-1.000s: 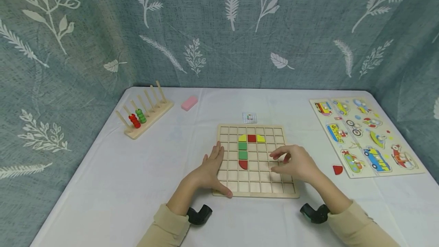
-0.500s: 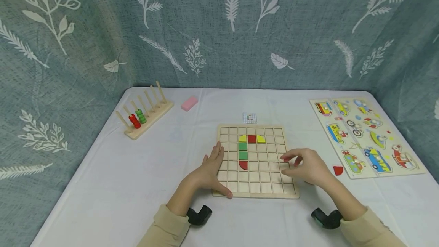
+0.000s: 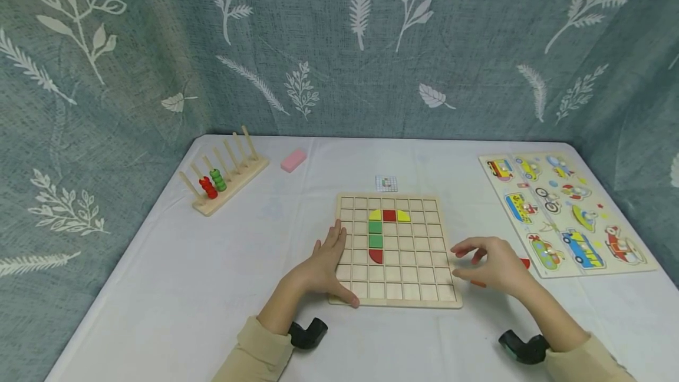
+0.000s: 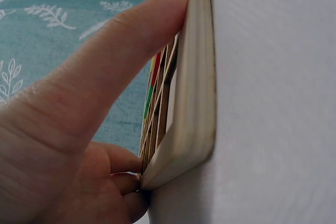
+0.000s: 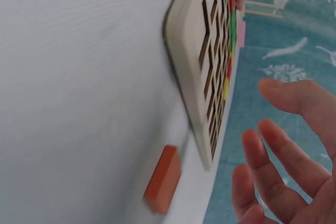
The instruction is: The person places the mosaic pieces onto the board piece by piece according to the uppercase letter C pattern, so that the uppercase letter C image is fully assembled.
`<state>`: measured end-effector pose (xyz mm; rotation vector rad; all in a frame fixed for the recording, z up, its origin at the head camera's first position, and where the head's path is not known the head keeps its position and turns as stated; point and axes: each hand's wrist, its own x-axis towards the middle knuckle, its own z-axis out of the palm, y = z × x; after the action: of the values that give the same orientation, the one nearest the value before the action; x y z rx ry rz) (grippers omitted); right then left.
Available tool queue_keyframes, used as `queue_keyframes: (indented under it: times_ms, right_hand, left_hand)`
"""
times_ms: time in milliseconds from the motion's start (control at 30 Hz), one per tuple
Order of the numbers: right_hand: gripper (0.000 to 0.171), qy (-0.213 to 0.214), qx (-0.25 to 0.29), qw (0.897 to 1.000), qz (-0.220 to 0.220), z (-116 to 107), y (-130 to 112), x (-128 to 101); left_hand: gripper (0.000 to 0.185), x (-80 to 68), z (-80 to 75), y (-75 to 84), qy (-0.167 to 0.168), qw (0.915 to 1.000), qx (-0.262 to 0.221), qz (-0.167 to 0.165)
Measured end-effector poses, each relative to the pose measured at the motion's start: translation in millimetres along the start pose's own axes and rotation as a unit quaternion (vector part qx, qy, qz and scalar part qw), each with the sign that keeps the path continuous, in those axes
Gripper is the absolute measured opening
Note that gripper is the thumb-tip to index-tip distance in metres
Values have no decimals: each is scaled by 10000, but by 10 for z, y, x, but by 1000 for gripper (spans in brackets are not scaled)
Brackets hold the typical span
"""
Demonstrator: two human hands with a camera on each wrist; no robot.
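A wooden grid board [image 3: 400, 292] lies in front of me. Its cells hold two yellow quarter pieces, one of them the right yellow piece [image 3: 404, 216], a red square [image 3: 389, 216], two green squares, the lower green square [image 3: 375, 241] among them, and a red rounded piece [image 3: 376, 256]. My left hand [image 3: 320, 267] rests along the board's left side, fingers straight, thumb on the front edge. To the right of the board hovers my right hand [image 3: 490, 261], fingers apart and holding nothing. Partly under it lies an orange block [image 5: 164, 179]. Another red piece [image 3: 526, 263] is mostly hidden behind that hand.
Behind the board lies a small patterned card [image 3: 386, 183]. A peg stand [image 3: 239, 180] with red and green beads stands at back left, beside a pink block [image 3: 293, 160]. A picture puzzle board [image 3: 564, 217] covers the table's right side.
My right hand has moved from over the board rightward, past its edge, to above the orange block, now partly covering the loose red piece. My left hand has stayed put.
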<state>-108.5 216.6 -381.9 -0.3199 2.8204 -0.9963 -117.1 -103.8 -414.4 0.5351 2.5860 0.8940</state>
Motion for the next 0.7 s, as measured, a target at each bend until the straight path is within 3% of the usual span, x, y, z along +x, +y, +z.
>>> queue_keyframes:
  times_ms: [400,700]
  right_hand:
    - [34,1,-182,9996,221,-36,113,-66]
    - [33,21,-208,9997,150,-49,172,-90]
  left_hand:
    - [135,8,6,4,-14,10000,11,-60]
    - [136,24,4,4,-14,9999,-33,-117]
